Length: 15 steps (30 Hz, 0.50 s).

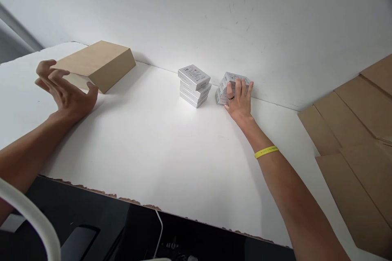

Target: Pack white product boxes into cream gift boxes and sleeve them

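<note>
Your right hand (239, 105) clasps the right stack (221, 94), on the table (147, 138) beside the left stack (193, 91). Your left hand (70, 98), spread, is at the carton (96, 58), contact unclear. This looks like gripping; any lift needs even pressure.

The larger tan box (98, 63) looks like plain cardboard, matt and smooth-faced. The stack of small boxes (194, 87) appears to be thin printed card with a slight silvery sheen; the second stack (223, 90) shares that finish. The tabletop (171, 142) is white, smooth and softly reflective, with a rough, torn, papery front edge (133, 201). The wall (214, 16) is matt, painted-looking and scuffed. Brown sheets (352, 122) are dull cardboard. The wristband (266, 152) looks like smooth yellow rubber; the curved tube (36, 216), smooth white plastic.
</note>
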### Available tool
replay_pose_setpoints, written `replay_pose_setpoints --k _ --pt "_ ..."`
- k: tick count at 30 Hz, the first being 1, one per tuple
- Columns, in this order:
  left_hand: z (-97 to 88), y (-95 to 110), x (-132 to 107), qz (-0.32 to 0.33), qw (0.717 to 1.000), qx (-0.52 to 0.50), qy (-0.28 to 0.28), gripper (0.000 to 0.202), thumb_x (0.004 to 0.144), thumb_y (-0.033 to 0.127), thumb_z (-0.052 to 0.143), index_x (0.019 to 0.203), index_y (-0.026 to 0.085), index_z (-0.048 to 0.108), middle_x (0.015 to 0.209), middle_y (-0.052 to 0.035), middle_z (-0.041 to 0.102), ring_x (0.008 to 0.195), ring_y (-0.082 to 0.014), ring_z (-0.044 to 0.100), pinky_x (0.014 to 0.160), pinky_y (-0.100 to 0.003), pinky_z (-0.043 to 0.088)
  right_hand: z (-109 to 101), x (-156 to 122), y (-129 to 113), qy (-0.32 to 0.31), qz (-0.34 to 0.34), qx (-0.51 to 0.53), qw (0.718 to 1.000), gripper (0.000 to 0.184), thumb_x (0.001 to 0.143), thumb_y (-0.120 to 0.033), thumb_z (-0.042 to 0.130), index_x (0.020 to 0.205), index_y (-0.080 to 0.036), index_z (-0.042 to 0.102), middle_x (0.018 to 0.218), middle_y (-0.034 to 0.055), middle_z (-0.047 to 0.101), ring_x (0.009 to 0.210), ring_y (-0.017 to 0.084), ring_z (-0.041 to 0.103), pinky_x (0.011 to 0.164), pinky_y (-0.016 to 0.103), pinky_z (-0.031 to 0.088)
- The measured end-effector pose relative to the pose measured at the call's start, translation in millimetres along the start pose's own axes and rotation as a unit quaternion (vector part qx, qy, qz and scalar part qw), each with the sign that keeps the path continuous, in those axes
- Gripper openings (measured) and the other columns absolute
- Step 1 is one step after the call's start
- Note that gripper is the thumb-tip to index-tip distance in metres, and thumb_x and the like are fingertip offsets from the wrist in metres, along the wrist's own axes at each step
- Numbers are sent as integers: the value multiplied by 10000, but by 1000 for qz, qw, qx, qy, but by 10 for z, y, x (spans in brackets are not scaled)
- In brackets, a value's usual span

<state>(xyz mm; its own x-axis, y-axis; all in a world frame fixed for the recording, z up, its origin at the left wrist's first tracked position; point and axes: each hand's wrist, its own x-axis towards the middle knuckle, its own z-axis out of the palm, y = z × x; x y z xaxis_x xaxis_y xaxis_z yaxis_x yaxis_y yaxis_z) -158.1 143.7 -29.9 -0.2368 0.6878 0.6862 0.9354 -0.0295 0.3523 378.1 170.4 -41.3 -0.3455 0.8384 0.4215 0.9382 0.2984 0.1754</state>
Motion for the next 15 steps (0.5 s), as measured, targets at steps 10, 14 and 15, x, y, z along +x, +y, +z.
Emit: replay_pose_setpoints --k 10,14,15 --pt "26 -6 47 -11 1000 -16 -16 707 592 10 772 937 264 210 1489 -91 223 1502 -264 225 1137 -474 190 -298 -388 133 90 3 94 991 888 899 -345 640 1528 -183 34 1652 289 28 1611 398 39 1226 788 118" --pt "29 -53 51 1 1000 -23 -19 714 570 43 783 924 262 202 1474 -79 224 1498 -278 228 1145 -492 195 -571 -893 79 113 2 143 983 827 901 -307 631 1519 -250 83 1608 232 210 1566 388 241 1213 802 157" --pt "33 -64 55 1 1000 -24 -20 718 561 55 791 929 259 208 1472 -73 222 1500 -280 224 1153 -498 188 -686 -1078 72 113 -4 143 983 810 902 -310 644 1515 -263 117 1583 215 271 1534 382 309 1213 799 177"
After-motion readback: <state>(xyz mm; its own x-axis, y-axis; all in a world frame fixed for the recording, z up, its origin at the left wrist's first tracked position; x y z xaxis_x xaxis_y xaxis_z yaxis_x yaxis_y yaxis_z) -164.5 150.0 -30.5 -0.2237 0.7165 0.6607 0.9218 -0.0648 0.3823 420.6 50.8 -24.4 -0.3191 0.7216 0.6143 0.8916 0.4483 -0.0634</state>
